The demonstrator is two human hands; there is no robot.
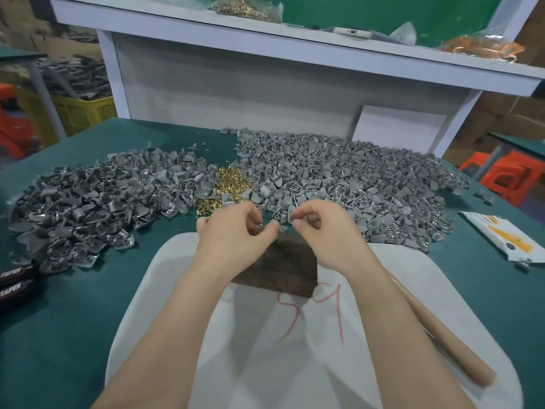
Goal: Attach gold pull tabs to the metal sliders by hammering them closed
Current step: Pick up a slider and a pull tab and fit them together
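Observation:
My left hand (236,231) hovers over the far end of a dark wooden block (283,270), fingers curled around a small grey metal slider (259,229). My right hand (321,228) is just to its right, thumb and forefinger pinching a small piece too tiny to make out. A small heap of gold pull tabs (224,187) lies just beyond my hands. Grey metal sliders form a big pile on the left (88,202) and another on the right (339,175). A wooden hammer handle (442,329) lies on the white cloth by my right forearm; its head is hidden.
A white cloth (177,290) with red marks covers the near part of the green table (59,320). Black cases (14,281) lie at the left edge, a white packet (507,237) at the right. A white shelf (295,39) with bags stands behind.

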